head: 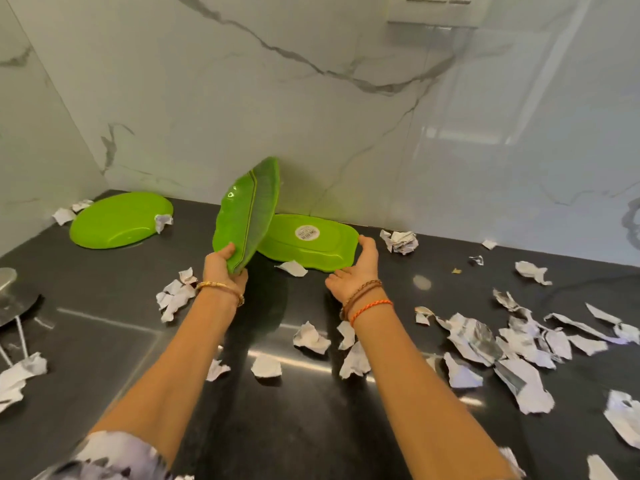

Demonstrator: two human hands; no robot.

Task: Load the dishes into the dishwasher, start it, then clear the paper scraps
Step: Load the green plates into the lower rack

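A: Any writing to read?

B: Only a round white sticker (306, 233) on the underside of the flat green plate (308, 245); its print is too small to make out.

A: Where are the hands?

B: The left hand (223, 268) grips the lower end of a leaf-patterned green plate (247, 214), held up on edge, thumb in front and fingers behind. The right hand (356, 268) is spread palm-up, its fingertips touching the right end of the upturned plate on the dark bench (311, 410).

A: Anything else?

B: A third green plate (119, 220) lies face down in the far left corner. Torn paper scraps (478, 344) litter the bench, thickest at the right. A metal object at the left edge is cut off.
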